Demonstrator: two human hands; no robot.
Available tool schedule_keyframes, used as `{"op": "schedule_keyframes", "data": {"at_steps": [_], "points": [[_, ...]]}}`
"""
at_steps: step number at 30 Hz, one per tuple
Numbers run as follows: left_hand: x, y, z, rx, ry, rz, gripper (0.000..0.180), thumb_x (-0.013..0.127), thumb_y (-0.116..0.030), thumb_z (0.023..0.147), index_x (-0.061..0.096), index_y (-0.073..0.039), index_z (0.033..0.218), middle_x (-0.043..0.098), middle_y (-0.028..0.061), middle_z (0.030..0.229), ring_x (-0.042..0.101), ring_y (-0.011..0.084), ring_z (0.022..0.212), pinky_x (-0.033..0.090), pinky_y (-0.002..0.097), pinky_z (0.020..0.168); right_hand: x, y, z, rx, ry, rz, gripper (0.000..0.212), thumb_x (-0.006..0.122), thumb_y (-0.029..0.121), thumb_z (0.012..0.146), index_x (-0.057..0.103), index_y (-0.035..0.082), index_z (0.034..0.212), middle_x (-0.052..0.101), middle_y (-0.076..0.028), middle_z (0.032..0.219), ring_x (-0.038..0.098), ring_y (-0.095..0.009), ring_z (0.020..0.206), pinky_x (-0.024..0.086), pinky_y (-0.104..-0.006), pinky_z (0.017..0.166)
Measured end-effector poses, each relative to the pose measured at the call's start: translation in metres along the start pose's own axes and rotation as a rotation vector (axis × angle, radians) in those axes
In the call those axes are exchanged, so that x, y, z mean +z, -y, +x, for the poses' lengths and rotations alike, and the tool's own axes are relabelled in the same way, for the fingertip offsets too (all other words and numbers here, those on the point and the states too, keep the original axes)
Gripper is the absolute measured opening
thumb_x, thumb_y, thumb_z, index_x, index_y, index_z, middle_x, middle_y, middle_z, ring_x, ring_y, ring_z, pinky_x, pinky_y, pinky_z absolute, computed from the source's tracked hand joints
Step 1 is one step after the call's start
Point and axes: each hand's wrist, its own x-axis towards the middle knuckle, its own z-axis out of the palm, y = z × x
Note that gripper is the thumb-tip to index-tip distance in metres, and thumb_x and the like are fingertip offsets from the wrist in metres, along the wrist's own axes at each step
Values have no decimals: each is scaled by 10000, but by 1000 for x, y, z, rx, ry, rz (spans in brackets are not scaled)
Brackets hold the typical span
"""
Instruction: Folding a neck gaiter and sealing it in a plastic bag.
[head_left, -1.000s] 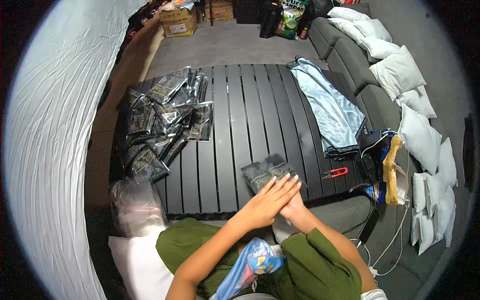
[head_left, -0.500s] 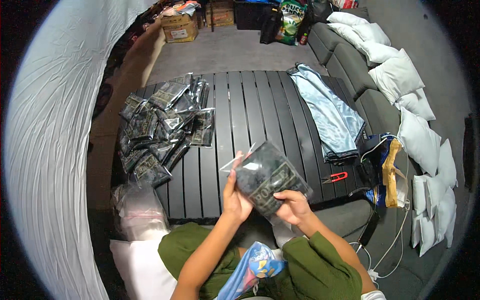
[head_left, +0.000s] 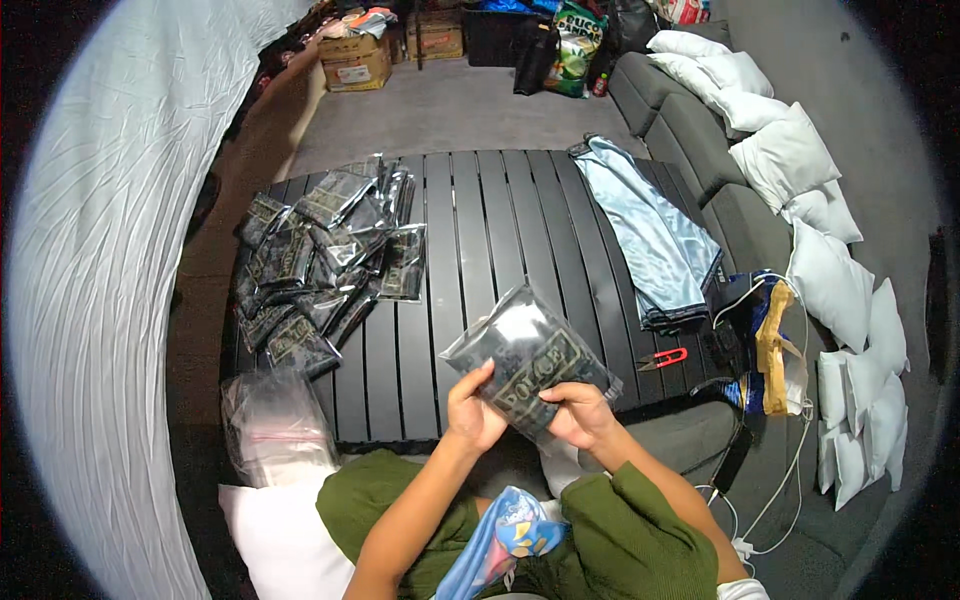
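Note:
A clear plastic bag holding folded dark cloth with gold lettering, a packaged garment (head_left: 530,365), is held tilted above the near edge of the slatted table. My left hand (head_left: 476,408) grips its lower left edge, thumb on top. On its lower right part, my right hand (head_left: 582,412) pinches it with the thumb across the front. The fingers beneath are hidden. Similar packaged garments (head_left: 325,255) lie heaped on the table's left side. A stack of clear plastic bags (head_left: 282,430) rests by the near left corner.
The black slatted table (head_left: 490,240) carries light blue satin cloth (head_left: 650,220) and red-handled thread snips (head_left: 664,358) on its right. White pillows (head_left: 785,155) line the grey sofa (head_left: 690,140). A blue and yellow bag (head_left: 777,345) and white cable (head_left: 790,480) sit at right. Cardboard boxes (head_left: 357,65) stand behind.
My left hand has slid down from the bag's upper left corner to its lower left edge. The loose flap there now lies folded down flat. My right hand stays nearly in place.

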Motion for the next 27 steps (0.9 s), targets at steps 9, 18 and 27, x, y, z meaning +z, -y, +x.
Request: {"op": "schedule_keyframes", "data": {"at_steps": [9, 18, 27], "points": [[-7, 3, -2, -105, 17, 51, 341, 502, -133, 809, 505, 62, 1088, 567, 170, 1097, 540, 279, 1025, 375, 406, 946, -1, -2, 4, -17, 16, 47, 378, 448, -6, 770, 470, -88, 1138, 532, -196, 1144, 519, -295, 1062, 358, -409, 978], [-10, 10, -6, -110, 11, 55, 314, 502, -125, 790, 549, 79, 1025, 582, 167, 1068, 543, 264, 1007, 368, 373, 946, 2, -6, 1, -36, 22, 137, 312, 478, -6, 774, 507, -87, 1074, 581, -180, 1047, 572, -274, 966, 421, -379, 909], [-9, -1, 0, -164, -28, -28, 357, 459, -103, 766, 518, 109, 1047, 570, 198, 1075, 536, 301, 1017, 358, 401, 956, 14, 11, -14, -70, -28, -65, 337, 491, 38, 804, 486, -58, 1126, 553, -162, 1127, 542, -250, 1031, 360, -419, 965]]}}
